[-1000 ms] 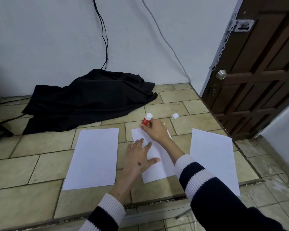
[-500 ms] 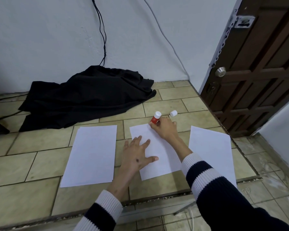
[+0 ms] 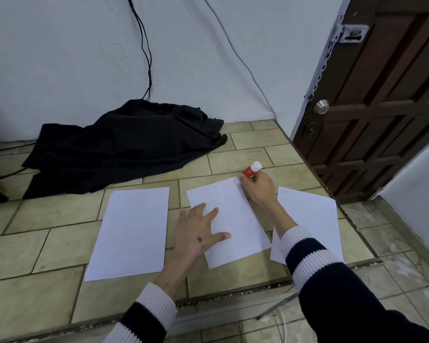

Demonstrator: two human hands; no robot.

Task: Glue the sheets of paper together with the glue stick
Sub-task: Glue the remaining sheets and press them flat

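The right hand [image 3: 257, 188] grips the glue stick [image 3: 251, 169], red barrel tilted, white end pointing up and away, at the far right corner of the middle sheet [image 3: 235, 219]. The left hand [image 3: 198, 233] lies flat, fingers spread, pinning that sheet's left edge. Bare tile separates it from the left sheet [image 3: 131, 231]; the right sheet [image 3: 312, 216] lies just beside.

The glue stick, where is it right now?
In the head view, the glue stick is in the right hand, at the far right corner of the middle sheet.
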